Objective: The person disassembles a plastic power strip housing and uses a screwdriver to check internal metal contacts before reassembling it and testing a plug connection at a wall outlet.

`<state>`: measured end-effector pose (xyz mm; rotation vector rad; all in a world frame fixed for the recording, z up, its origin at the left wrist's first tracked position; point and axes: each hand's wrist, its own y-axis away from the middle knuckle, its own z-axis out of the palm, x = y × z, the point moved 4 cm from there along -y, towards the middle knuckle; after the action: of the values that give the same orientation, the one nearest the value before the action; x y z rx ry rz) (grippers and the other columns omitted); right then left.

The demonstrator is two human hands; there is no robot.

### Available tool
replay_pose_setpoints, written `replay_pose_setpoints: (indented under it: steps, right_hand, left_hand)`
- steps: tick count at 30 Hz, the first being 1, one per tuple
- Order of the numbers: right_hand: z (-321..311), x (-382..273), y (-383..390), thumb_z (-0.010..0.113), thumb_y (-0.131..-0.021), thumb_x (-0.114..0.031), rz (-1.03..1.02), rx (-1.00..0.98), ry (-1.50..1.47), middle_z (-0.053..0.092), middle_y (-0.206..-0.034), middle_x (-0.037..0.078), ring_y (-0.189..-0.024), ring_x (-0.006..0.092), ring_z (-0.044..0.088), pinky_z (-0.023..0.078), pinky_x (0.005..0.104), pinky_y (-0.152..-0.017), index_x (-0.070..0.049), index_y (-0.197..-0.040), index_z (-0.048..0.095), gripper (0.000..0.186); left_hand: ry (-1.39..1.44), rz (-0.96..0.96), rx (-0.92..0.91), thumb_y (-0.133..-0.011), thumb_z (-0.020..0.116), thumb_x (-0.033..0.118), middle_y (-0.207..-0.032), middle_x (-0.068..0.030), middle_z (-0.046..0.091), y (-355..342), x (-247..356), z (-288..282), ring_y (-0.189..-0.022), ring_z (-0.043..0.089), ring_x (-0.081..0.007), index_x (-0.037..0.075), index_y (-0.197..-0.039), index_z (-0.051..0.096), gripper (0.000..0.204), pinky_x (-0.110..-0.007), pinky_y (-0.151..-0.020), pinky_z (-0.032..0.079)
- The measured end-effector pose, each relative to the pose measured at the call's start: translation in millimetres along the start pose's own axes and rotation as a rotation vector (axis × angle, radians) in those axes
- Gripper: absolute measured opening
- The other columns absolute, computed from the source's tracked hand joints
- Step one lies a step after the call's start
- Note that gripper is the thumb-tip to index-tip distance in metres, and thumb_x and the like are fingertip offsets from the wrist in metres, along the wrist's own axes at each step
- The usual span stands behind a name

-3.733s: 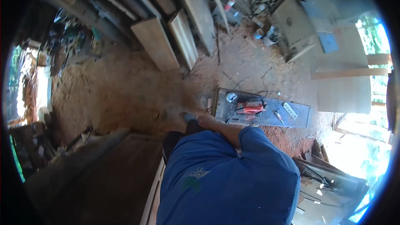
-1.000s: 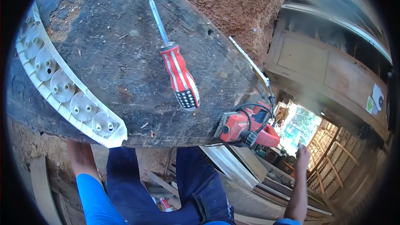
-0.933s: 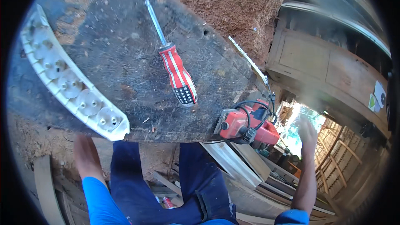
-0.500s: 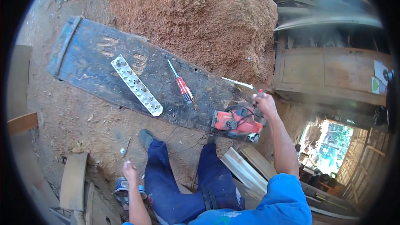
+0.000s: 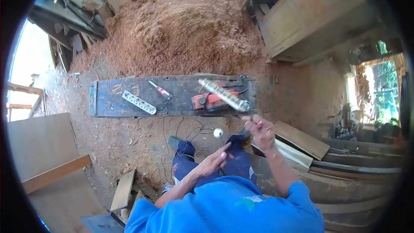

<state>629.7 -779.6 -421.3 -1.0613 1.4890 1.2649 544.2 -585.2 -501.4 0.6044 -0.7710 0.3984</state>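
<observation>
On a dark bench board (image 5: 189, 101) lie a white strip with round cups (image 5: 138, 102), a red-and-white screwdriver (image 5: 163, 92) and a red power tool (image 5: 200, 102). A second, narrow strip (image 5: 222, 94) is raised at a slant over the tool. My right hand (image 5: 263, 136), below that strip's right end, is closed on a cord with a small red piece at the fingers. My left hand (image 5: 214, 162), over my legs, has its index finger extended and other fingers curled around something I cannot make out. A small white round piece (image 5: 218, 133) shows just beyond it.
A sawdust pile (image 5: 181, 34) lies beyond the bench, with a wooden cabinet (image 5: 315, 17) at upper right. Boards (image 5: 302, 140) are stacked at my right, panels (image 5: 43, 142) at left. Loose black cords lie on the dirt floor (image 5: 146, 142) by my feet.
After leaning close over the bench, my view has drawn back and turned. The narrow strip has been lifted from the bench's edge over the tool. My left hand has moved inward toward my right.
</observation>
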Motion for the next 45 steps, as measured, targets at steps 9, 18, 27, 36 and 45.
replay_pose_setpoints:
  steps: [9, 18, 27, 36, 45]
  right_hand:
    - [-162.8, -29.2, 70.9, 0.073, -0.084, -0.01, -0.345, -0.088, 0.366, 0.063, -0.083, 0.012, -0.073, 0.0267, 0.065, 0.052, 0.0367, -0.062, -0.008, -0.106, 0.071, 0.022]
    - [-282.9, -12.8, 109.0, 0.067, -0.09, -0.006, -0.2, 0.198, 0.053, 0.063, -0.085, 0.01, -0.073, 0.018, 0.065, 0.052, 0.0303, -0.066, -0.002, -0.101, 0.07, 0.012]
    - [-303.2, -42.8, 100.7, 0.065, -0.092, -0.007, -0.275, 0.328, -0.15, 0.069, -0.105, 0.013, -0.095, 0.0192, 0.067, 0.054, 0.0315, -0.081, 0.002, -0.102, 0.068, 0.013]
    - [-321.1, -38.1, 91.9, 0.067, -0.091, -0.008, -0.242, 0.263, -0.155, 0.069, -0.11, 0.012, -0.098, 0.0191, 0.065, 0.051, 0.0314, -0.085, -0.001, -0.103, 0.07, 0.014]
    - [-416.3, 111.5, 1.8, 0.06, -0.093, -0.042, 0.091, 0.119, -1.247, 0.068, -0.089, 0.012, -0.082, 0.0211, 0.063, 0.048, 0.0334, -0.074, 0.001, -0.105, 0.066, 0.045]
  left_hand:
    - [0.123, -0.131, 0.085, -0.089, 0.035, 0.077, -0.119, 0.0007, 0.056, -137.5, 24.9, 145.7, -0.097, 0.052, -0.0121, 0.011, -0.153, 0.028, 0.092, -0.027, -0.077, 0.04]
    - [0.681, -0.07, -0.259, -0.092, 0.051, 0.061, -0.132, -0.0074, 0.052, -253.4, 46.0, 260.3, -0.106, 0.054, -0.0164, 0.008, -0.152, 0.027, 0.084, -0.031, -0.082, 0.044]
    - [0.729, -0.09, -0.576, -0.094, 0.061, 0.042, -0.129, -0.0188, 0.057, -309.6, 104.9, 296.1, -0.066, 0.047, -0.0091, 0.007, -0.152, 0.026, 0.076, -0.025, -0.06, 0.042]
    - [0.444, -0.158, -0.611, -0.085, 0.053, 0.069, -0.099, -0.0088, 0.058, -348.9, 101.8, 296.8, -0.063, 0.051, -0.0098, 0.004, -0.145, 0.037, 0.09, -0.022, -0.051, 0.04]
    - [0.194, -0.342, -0.4, -0.09, 0.029, 0.075, -0.088, -0.0045, 0.058, -437.4, 111.6, 335.4, -0.069, 0.056, -0.0153, 0.002, -0.142, 0.041, 0.091, -0.03, -0.059, 0.048]
